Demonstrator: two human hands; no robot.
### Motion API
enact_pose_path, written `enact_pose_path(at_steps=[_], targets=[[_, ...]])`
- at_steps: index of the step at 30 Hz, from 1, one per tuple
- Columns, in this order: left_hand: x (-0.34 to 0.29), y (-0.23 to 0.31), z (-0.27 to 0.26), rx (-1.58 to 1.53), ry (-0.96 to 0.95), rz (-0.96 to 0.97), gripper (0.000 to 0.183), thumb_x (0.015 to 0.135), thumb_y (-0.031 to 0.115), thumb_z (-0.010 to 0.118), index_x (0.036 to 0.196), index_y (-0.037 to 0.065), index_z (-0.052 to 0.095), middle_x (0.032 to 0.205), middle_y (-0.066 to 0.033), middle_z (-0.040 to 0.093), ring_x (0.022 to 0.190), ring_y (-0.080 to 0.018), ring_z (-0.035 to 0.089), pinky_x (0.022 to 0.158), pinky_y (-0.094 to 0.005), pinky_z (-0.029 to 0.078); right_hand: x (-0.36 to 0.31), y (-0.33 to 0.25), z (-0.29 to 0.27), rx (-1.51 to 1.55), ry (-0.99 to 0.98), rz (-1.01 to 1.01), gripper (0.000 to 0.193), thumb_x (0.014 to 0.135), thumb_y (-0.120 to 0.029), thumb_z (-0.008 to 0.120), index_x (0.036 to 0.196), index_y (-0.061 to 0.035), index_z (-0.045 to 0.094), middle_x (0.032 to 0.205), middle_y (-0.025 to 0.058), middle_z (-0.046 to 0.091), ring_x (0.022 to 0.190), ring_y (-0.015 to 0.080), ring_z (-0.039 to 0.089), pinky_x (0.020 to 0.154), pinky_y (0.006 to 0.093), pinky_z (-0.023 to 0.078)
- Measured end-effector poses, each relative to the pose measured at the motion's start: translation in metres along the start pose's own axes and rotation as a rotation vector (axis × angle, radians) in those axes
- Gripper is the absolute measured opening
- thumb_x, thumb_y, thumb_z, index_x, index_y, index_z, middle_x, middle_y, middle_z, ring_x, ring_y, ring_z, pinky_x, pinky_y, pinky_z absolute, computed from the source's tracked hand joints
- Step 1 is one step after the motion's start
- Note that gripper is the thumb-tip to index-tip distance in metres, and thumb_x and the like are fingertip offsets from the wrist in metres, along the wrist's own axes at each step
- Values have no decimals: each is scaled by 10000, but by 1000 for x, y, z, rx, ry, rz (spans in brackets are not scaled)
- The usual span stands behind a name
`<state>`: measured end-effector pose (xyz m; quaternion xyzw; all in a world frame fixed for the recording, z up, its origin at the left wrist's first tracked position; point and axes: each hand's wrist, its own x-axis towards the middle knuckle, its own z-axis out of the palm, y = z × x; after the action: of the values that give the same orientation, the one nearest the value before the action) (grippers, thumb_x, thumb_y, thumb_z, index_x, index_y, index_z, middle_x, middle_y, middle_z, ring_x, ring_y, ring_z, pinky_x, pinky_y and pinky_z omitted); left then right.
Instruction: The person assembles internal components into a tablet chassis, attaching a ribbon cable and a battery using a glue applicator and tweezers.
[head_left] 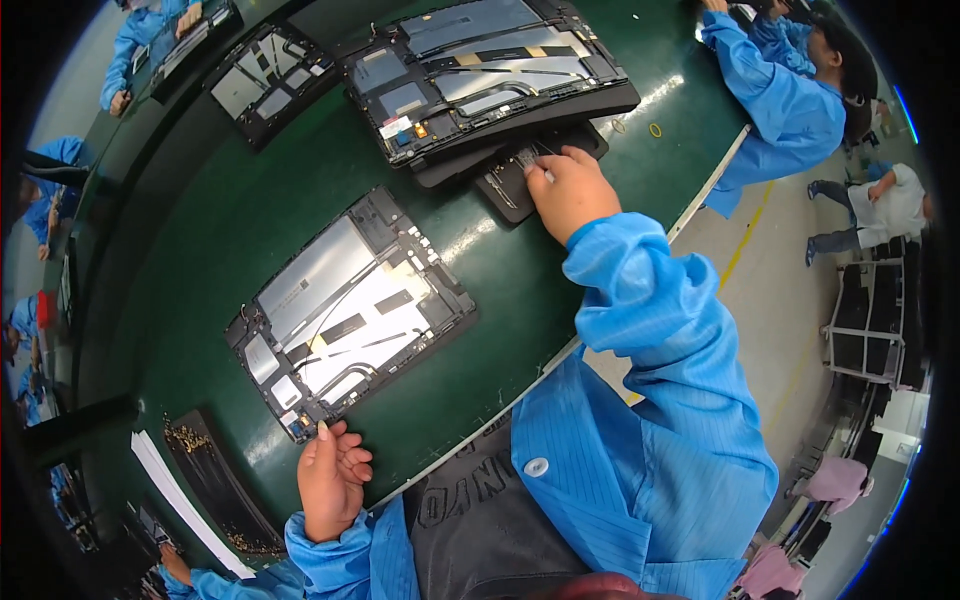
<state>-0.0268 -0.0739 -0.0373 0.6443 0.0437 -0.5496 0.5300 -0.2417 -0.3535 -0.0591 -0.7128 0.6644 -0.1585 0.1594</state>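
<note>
Your left hand, half-curled, is at the near corner of the opened tablet on the green counter; right hand, fingers bent, at the dark tray, both grips unclear.

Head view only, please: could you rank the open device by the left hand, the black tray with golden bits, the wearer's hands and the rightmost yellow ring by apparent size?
1. Open device
2. Black tray
3. Right hand and left hand: too alike to rank
4. Yellow ring
</note>
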Motion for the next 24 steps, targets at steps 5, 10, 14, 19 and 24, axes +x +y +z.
enact_pose_path(at_steps=[5, 10, 14, 19, 24], targets=[[2, 0, 4, 17, -4, 0, 286, 841, 306, 424, 875, 32, 497, 699, -53, 561, 527, -121, 532, 401, -209, 387, -4, 11, -18, 252, 91, 53, 285, 771, -272, 481, 878, -25, 576, 802, 137, 591, 751, 293, 558, 690, 318, 426], [-11, -5, 4, 204, 15, 75, 260, 834, 214, 452, 957, -15, 474, 797, -95, 552, 580, -145, 535, 472, -248, 437, -51, 9, -48, 529, -184, 127, 246, 757, -258, 513, 821, -28, 571, 741, 138, 583, 697, 274, 563, 623, 312, 437], [-20, -6, 21, 1016, -276, 1063, 398, 637, 41, 633, 1009, 22, 494, 946, -187, 502, 800, -284, 516, 672, -319, 437, -93, -31, -50, 682, -836, -578, 92, 711, -93, 594, 773, -35, 560, 706, 76, 580, 643, 165, 554, 565, 268, 438], [-17, 5, 49, 1003, -462, 1132, 281, 580, 24, 663, 845, 78, 587, 895, -122, 497, 800, -303, 503, 705, -355, 438, -111, -55, -28, 829, -1325, -604, 92, 706, -96, 607, 764, -41, 563, 687, 75, 578, 627, 169, 561, 547, 266, 435], [-4, -15, 52, 998, -128, 1236, 260, 591, 31, 655, 834, 78, 578, 862, -87, 486, 843, -283, 476, 741, -363, 415, -118, -61, -14, 932, -1215, 337, 157, 765, -132, 538, 890, -37, 527, 668, 54, 548, 556, 121, 512, 449, 219, 404]])
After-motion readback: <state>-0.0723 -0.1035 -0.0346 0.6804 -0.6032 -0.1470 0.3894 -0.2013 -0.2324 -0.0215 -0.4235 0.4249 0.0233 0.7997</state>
